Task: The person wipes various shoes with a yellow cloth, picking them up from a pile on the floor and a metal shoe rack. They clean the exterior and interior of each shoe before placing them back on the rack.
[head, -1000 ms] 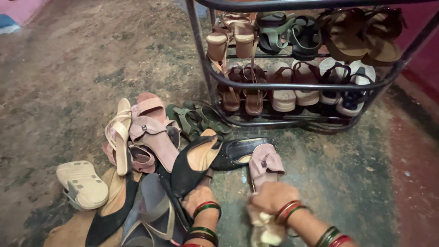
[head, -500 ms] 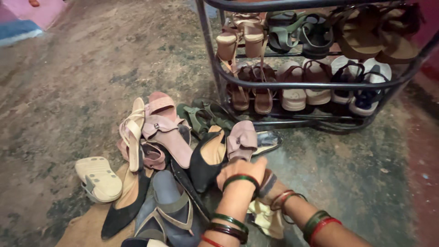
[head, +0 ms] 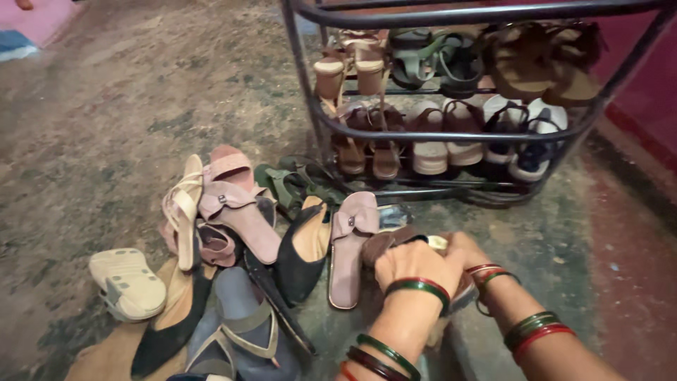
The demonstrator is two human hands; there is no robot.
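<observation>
Footwear on the floor: a dark brown sandal [head: 384, 243] gripped from above by the left hand [head: 416, 264], fingers closed on it; the right hand [head: 462, 250] touches its far side, its grip hidden. Pink sandal [head: 349, 247] just beside; heap of shoes [head: 226, 233] to the left; metal shoe rack [head: 451, 134] behind

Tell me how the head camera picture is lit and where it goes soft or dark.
Head view: dim, warm light. The pile of sandals on the floor shows fairly clearly, though the whole frame is a little soft. The left hand and right hand look slightly smeared. The shoe rack shelves sit in shadow, darkest at the top right. No glare.
</observation>
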